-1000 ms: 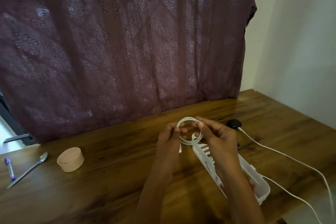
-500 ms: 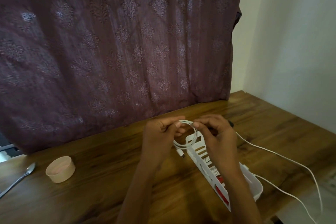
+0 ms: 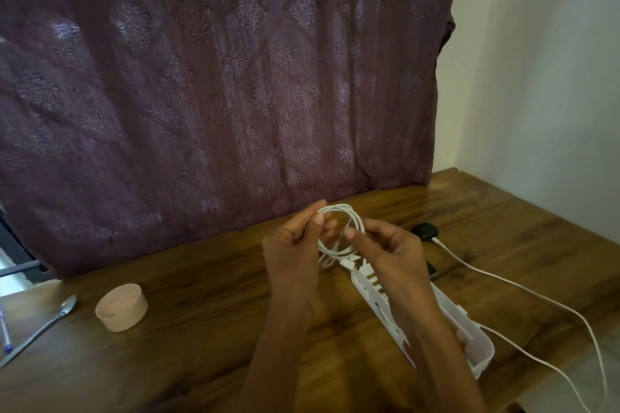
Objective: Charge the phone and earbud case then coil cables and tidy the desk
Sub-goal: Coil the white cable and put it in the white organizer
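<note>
White cable coil (image 3: 357, 220), just below the centre of the frame, held up off the desk (image 3: 201, 295) between two bare hands. I see it as a small upright ring of several turns, its open face towards the camera.

The left hand (image 3: 292, 251) pinches the ring's upper left edge between thumb and forefinger, with the other fingers curled behind. The right hand (image 3: 392, 251) comes in from the right. Its forefinger tip is against the ring's right side and its remaining fingers are loosely curled. It seems to grip the turns there, though the thumb is hidden.

The loose plug end (image 3: 352, 265) hangs from the bottom of the ring, just above the near end of a white slotted tray (image 3: 476, 339). The tray's long axis runs from the hands towards the lower right corner. I judge the right hand is the nearer one for tucking that end in or lowering the coil into the tray.

Further right, a black earbud case (image 3: 425, 231) sits on the desk with a white charging lead (image 3: 503, 282) plugged in and trailing to the lower right. A dark flat edge shows beside the right wrist; I cannot tell what it is.

At lower left lie a round paper cup (image 3: 121, 307), a spoon (image 3: 50, 322) and a pen (image 3: 4, 332). A patterned purple curtain (image 3: 218, 77) fills the upper frame.
</note>
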The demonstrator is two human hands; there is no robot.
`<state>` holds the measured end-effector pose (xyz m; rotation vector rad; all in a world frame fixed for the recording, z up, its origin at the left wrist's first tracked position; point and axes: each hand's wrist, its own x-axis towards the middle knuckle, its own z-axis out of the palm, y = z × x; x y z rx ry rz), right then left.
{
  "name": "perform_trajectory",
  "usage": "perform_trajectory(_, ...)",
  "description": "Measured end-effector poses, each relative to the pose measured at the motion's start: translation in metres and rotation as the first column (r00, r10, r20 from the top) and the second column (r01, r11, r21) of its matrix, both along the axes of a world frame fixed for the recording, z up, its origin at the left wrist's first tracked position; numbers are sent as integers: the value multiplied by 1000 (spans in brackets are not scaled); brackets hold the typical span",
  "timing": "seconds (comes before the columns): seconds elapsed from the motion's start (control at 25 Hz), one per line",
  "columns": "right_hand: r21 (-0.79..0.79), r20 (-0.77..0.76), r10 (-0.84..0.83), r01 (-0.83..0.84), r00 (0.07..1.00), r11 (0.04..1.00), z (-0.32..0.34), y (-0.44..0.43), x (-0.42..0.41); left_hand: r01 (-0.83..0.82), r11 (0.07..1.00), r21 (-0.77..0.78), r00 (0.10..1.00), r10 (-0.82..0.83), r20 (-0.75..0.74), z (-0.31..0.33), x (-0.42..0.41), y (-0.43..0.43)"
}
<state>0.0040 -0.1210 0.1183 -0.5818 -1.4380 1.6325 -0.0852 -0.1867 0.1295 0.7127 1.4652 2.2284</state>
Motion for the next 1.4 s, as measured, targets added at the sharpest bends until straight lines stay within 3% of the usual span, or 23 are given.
perform_trajectory(0.08, -37, -40, 20, -21, 999, 999, -1, -1, 1, 10, 1000, -12, 1000, -9, 19, -3, 1, -1)
perform_trajectory(0.2, -230, -158, 83, -118, 984, 966, -3, 1, 0, -39, 998, -50, 997, 36, -64, -8, 2, 0)
perform_trajectory(0.28, -407, -362, 186, -335, 913, 850, -3, 3, -1, -79, 994, -71, 991, 71, -112, -9, 3, 1)
perform_trajectory(0.36, -456, -520, 227, -493, 823, 741, -5, 3, -2, -127, 989, -75, 981, 114, -159, -10, 4, 3)
perform_trajectory(0.4, -449, -537, 230, -505, 812, 737, -5, 4, -2, -150, 986, -78, 974, 133, -186, -11, 5, 3)
perform_trajectory(0.48, -410, -460, 211, -418, 862, 811, -4, 5, -2, -185, 980, -77, 967, 168, -189, -11, 7, 3)
perform_trajectory(0.56, -305, -285, 151, -239, 947, 922, -5, 5, -1, -226, 972, -68, 965, 214, -149, -13, 7, 4)
perform_trajectory(0.68, -114, -76, -23, 14, 997, 993, -6, 1, 1, -308, 950, -47, 948, 302, -97, -13, 5, 6)
perform_trajectory(0.8, 56, -15, -85, 86, 996, 995, 1, -8, 1, -395, 919, -7, 915, 393, -86, -10, 5, 8)
perform_trajectory(0.92, 197, 63, -5, -7, 998, 980, 8, -16, 0, -424, 905, 7, 901, 423, -96, -10, 7, 8)
perform_trajectory(1.04, 71, -29, 63, -61, 998, 996, 8, -15, 1, -410, 912, 11, 908, 409, -88, -12, 5, 5)
perform_trajectory(1.2, -69, -61, -13, 9, 998, 998, 8, -4, 11, -410, 912, 2, 904, 407, -132, -12, 1, 0)
perform_trajectory(1.28, 20, -17, -88, 88, 996, 996, 6, 0, 16, -409, 913, -6, 901, 403, -160, -12, 2, -2)
perform_trajectory(1.4, 335, 73, -276, 238, 958, 912, 1, 8, 23, -435, 900, -34, 879, 416, -232, -11, 3, -3)
